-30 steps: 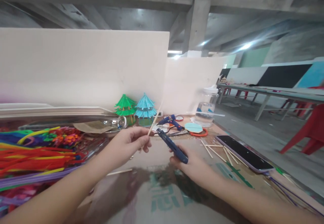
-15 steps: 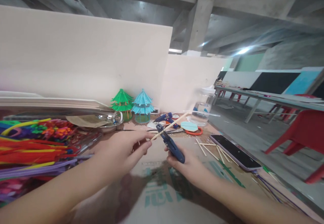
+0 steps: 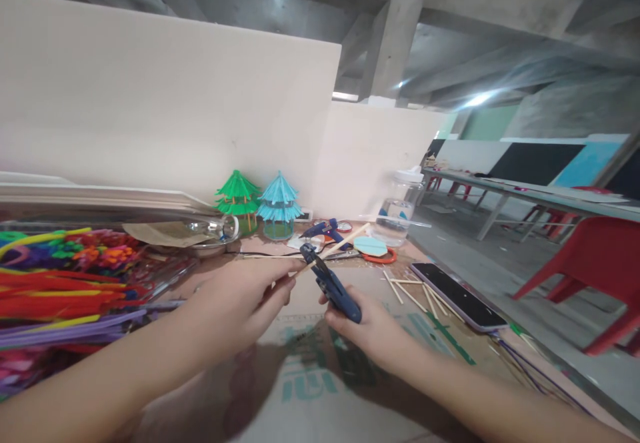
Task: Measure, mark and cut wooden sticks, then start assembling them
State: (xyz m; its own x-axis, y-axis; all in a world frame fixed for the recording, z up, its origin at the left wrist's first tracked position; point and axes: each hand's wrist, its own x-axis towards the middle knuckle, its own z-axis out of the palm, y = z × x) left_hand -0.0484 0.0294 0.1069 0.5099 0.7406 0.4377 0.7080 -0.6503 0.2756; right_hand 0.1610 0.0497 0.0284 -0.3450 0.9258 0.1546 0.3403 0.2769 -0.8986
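Note:
My left hand (image 3: 240, 299) pinches a thin wooden stick (image 3: 336, 247) that slants up to the right. My right hand (image 3: 373, 329) is wrapped round a dark blue plier-like tool (image 3: 330, 284). The tool's jaws meet the stick close to my left fingertips. Both hands hover over a cardboard sheet (image 3: 320, 389) with green print.
A heap of coloured pipe cleaners (image 3: 65, 289) fills the left. Green (image 3: 237, 197) and blue (image 3: 278, 203) paper pagodas stand at the back by a white board. A blue glue gun (image 3: 326, 230), a clear jar (image 3: 397, 211), loose sticks (image 3: 407, 291) and a phone (image 3: 457, 296) lie to the right. Red chairs (image 3: 590, 266) stand beyond.
The stick has tipped from nearly upright to slanting right, and now crosses the tool's jaws. My view has tilted a little, so the table contents sit lower left.

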